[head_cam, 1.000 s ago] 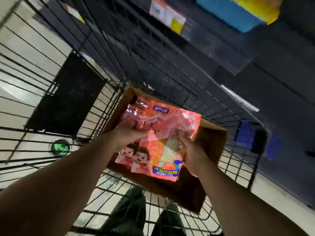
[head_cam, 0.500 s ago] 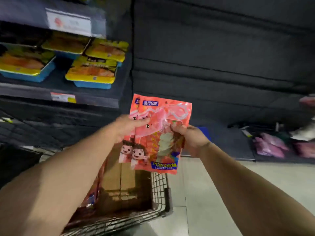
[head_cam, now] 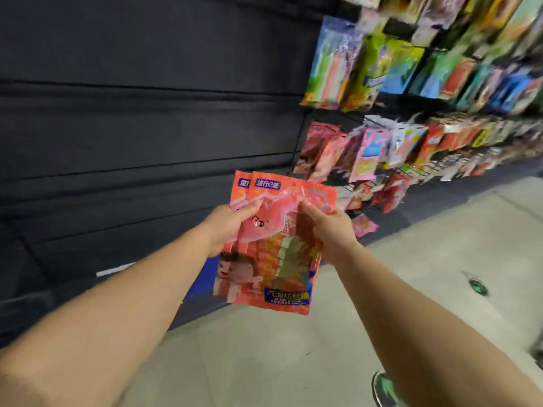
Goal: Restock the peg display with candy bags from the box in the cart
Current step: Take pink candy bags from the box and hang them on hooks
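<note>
Swung clear of cart and box: both hands, left hand [head_cam: 227, 223] and right hand [head_cam: 329, 227], gripping candy bags [head_cam: 273, 254]; peg display [head_cam: 411, 127] now up-right of them, hanging next.

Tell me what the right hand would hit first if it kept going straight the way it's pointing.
Probably the red bags hanging low on the peg display, just beyond the right hand; depth is unclear.

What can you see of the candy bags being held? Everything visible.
The candy bags are glossy red-pink plastic packets, at least two stacked and slightly fanned, upright, facing the camera. Blue logo top, cartoon child lower left, blue label at bottom, clear window showing pale pieces. The left hand and right hand pinch the upper sides, in mid-air.
</note>
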Motion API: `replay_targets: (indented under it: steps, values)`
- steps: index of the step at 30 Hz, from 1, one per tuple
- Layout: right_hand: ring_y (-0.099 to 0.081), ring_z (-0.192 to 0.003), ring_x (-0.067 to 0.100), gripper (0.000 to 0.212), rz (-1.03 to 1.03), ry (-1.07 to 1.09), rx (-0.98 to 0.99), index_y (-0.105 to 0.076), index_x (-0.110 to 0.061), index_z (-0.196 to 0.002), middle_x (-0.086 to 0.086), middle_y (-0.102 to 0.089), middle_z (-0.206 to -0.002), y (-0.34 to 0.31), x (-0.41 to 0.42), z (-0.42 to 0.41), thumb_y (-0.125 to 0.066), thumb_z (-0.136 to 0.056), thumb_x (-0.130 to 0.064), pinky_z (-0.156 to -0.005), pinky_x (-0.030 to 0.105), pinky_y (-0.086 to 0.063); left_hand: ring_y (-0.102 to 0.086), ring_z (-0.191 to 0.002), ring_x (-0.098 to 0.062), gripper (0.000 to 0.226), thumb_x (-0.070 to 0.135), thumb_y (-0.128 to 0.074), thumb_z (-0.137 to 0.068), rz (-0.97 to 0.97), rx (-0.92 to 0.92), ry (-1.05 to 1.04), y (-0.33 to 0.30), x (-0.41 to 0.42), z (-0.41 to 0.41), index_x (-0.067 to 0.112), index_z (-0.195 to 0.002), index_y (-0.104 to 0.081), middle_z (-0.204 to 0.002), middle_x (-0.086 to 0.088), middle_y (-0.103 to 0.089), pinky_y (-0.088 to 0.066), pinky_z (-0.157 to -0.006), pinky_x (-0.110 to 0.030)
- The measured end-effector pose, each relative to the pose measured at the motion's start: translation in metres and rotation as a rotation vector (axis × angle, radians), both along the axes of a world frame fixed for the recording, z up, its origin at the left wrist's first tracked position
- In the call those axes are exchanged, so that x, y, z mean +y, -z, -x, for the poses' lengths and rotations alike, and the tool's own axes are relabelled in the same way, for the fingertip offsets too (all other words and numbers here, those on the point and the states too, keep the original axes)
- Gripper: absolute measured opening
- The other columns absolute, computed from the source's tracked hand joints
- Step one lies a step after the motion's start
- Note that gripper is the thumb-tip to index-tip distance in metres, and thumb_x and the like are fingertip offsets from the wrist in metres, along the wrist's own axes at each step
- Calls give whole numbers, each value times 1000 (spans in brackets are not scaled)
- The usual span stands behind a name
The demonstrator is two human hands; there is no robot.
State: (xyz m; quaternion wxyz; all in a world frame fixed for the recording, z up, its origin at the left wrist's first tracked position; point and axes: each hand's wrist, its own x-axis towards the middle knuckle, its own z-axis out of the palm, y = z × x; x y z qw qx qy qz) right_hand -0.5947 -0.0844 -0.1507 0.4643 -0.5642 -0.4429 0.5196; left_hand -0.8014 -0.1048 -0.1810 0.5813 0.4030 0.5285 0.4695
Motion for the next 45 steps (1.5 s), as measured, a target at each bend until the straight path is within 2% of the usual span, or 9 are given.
replay_targets:
  steps: [7, 10, 15, 21, 23, 29, 34, 39, 45]
  values:
    - [-74, -88, 26, 16, -73, 141, -31, -73, -15, -94, 7, -77, -93, -16, 42, -127, -79, -83, -25, -83, 47, -61, -69, -100, -15, 23, 9, -69, -92, -64, 71, 140, -34, 78, -128, 16, -114, -68, -104, 13, -73, -58, -70, -25]
    - [-74, -85, 24, 14, -48, 188, -47, -71, -16, -88, 6, -76, -90, -9, 67, -154, -79, -83, -27, -81, 44, -61, -68, -98, -14, 23, 9, -68, -93, -78, 120, 179, -36, 111, -155, 20, -112, -66, -93, 14, -70, -56, -82, -28]
    - [-69, -75, 20, 18, 9, 195, -105, -69, -15, -82, 6, -73, -88, -6, 141, -188, -79, -82, -30, -60, 30, -56, -61, -94, 0, 32, 22, -64, -97, -78, 95, 181, -28, 172, -189, 25, -128, -59, -105, 14, -65, -49, -54, -8]
    - [-73, -86, 27, 29, 61, 183, -69, -74, -10, -99, 8, -76, -93, 5, 242, -209, -82, -79, -29, -82, 45, -61, -55, -118, -5, 23, 48, -59, -93, 2, 134, 199, -13, 267, -202, 37, -112, -67, -113, 15, -69, -35, -108, -36]
    - [-73, -87, 26, 27, 46, 194, -67, -73, -12, -98, 7, -76, -94, 5, 275, -220, -81, -79, -30, -83, 44, -60, -52, -128, -14, 51, 66, -60, -80, 5, 130, 141, -9, 300, -198, 34, -119, -68, -127, 8, -66, -34, -115, -44]
    - [-72, -91, 27, 42, 80, 131, -29, -74, -14, -98, 8, -76, -98, 25, 358, -244, -83, -71, -43, -85, 48, -59, -69, -101, -32, 59, 67, -65, -76, 130, 210, -92, 7, 355, -174, 15, -101, -75, -107, -12, -75, -52, -98, -49]
    - [-65, -81, 20, 23, 156, 4, -11, -69, -15, -94, 6, -71, -94, 49, 423, -249, -76, -85, -35, -63, 30, -50, -69, -103, -32, 75, 78, -68, -60, 182, 240, -254, 24, 377, -150, 17, -104, -76, -107, -9, -75, -50, -101, -53]
    - [-70, -94, 33, 44, 191, -167, -14, -71, -8, -102, 12, -75, -99, 66, 486, -249, -81, -76, -43, -92, 50, -56, -67, -106, -33, 85, 84, -69, -49, 229, 227, -438, 39, 380, -159, 17, -100, -76, -108, -10, -75, -47, -104, -55]
    - [-68, -97, 23, 39, 169, -346, -61, -68, -15, -98, 5, -73, -105, 57, 546, -251, -75, -81, -49, -95, 41, -53, -66, -107, -33, 94, 91, -69, -44, 321, 203, -570, 47, 382, -206, 17, -102, -76, -109, -11, -73, -44, -106, -55]
